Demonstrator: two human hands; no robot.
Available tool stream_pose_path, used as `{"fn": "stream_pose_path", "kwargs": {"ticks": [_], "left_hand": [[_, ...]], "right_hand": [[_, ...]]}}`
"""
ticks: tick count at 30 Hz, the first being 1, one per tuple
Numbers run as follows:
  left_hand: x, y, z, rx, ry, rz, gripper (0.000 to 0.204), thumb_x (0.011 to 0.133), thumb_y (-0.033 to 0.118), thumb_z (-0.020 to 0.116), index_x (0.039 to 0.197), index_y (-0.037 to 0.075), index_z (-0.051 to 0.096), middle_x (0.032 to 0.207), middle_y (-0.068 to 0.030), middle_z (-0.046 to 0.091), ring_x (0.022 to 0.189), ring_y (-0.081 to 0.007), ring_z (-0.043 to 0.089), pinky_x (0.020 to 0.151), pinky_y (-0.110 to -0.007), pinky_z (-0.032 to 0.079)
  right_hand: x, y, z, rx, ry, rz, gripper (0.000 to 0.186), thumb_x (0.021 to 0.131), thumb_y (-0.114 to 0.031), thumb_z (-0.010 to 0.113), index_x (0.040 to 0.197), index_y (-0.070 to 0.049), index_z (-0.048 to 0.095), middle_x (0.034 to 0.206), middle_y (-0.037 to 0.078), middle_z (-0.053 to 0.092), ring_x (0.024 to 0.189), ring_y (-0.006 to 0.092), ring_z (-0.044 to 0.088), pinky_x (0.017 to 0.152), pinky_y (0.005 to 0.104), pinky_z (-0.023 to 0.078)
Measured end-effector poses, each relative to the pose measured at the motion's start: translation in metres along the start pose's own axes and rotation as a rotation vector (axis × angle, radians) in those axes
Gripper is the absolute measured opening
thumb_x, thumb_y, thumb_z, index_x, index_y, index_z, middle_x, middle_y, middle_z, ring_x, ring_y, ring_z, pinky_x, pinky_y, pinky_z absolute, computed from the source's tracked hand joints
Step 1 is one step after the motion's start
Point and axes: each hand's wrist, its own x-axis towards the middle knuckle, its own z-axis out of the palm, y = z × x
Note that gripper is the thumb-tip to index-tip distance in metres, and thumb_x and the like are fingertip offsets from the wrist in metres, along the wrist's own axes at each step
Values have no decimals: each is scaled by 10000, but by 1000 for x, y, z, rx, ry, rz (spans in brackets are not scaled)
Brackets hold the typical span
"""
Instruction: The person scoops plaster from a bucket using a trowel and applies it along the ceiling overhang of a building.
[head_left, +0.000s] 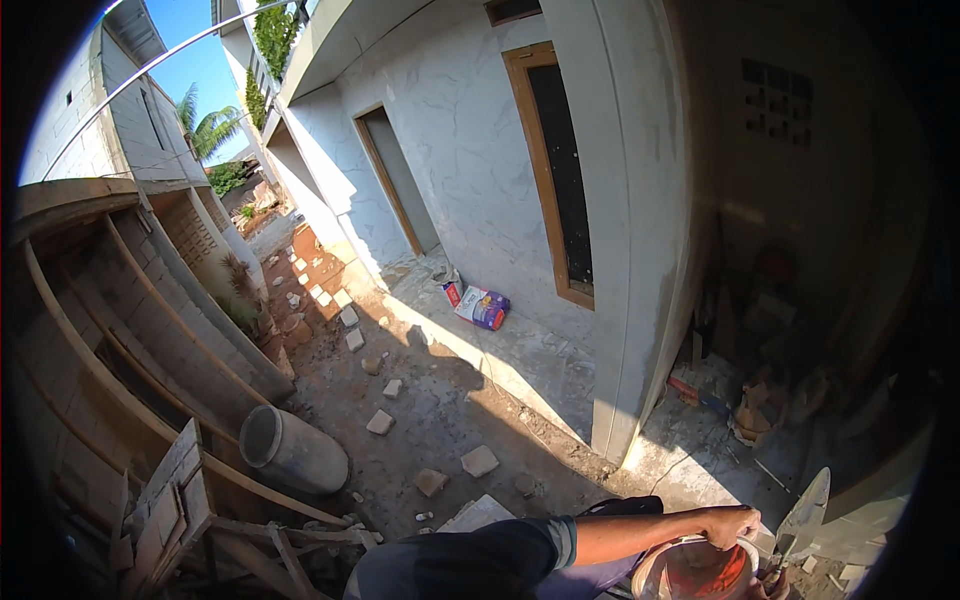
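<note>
My left arm reaches across the lower edge to a bucket (652,582) with a reddish inside. My left hand (730,524) is closed over the bucket's far rim. Just right of the bucket a trowel (806,508) stands with its grey, mortar-smeared blade pointing up. At the trowel's lower end, by the bottom edge, my right hand (772,586) shows only in part and in shade. It seems closed round the handle, though its fingers are mostly hidden.
A pale pillar (645,250) rises beside a shaded room at right. Loose blocks (480,461) dot the muddy path. A concrete cylinder (310,455) and broken boards (175,510) lie at left. A purple-and-white bag (482,307) rests by the marbled wall (450,170).
</note>
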Motion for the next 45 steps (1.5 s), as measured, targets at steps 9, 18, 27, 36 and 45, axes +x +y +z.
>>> {"fn": "stream_pose_path", "kwargs": {"ticks": [9, 18, 27, 36, 45], "left_hand": [[-1, 5, -5, -264, 16, 217, 268, 407, 5, 639, 577, 30, 434, 648, -95, 498, 659, -243, 516, 522, -388, 368], [-19, 22, -4, 324, -53, -186, 468, 486, 126, 794, 819, -13, 496, 1045, -179, 465, 948, -334, 514, 787, -400, 444], [-6, 70, 3, -220, 121, 164, 381, 449, 178, 674, 594, 22, 359, 987, -131, 478, 858, -234, 482, 720, -356, 406], [-1, 39, 2, -119, 317, 137, 309, 474, -13, 632, 707, 3, 430, 915, -134, 521, 791, -256, 504, 674, -362, 412], [1, 30, 6, -49, 596, -18, 404, 626, -101, 513, 1028, -65, 483, 1056, -232, 511, 1002, -362, 529, 902, -382, 422]], "right_hand": [[-7, -25, 3, -21, 88, 44, 349, 869, -43, 630, 1208, 18, 575, 681, 10, 550, 496, 44, 415, 431, 215, 309], [-14, -48, -9, -17, 217, 43, 390, 870, -37, 629, 1250, 9, 556, 672, 32, 572, 481, 58, 431, 418, 226, 333], [-22, -107, -9, 10, 356, 68, 448, 866, -31, 646, 1297, -5, 526, 655, 47, 582, 458, 62, 434, 398, 224, 339], [-18, -95, 8, 71, 343, -22, 275, 905, -198, 679, 1081, -30, 551, 546, 40, 517, 359, 63, 346, 327, 239, 254], [-8, -31, -16, -71, 530, -243, 371, 937, -271, 638, 1141, 35, 592, 659, 23, 564, 446, 28, 385, 391, 203, 295]]}}
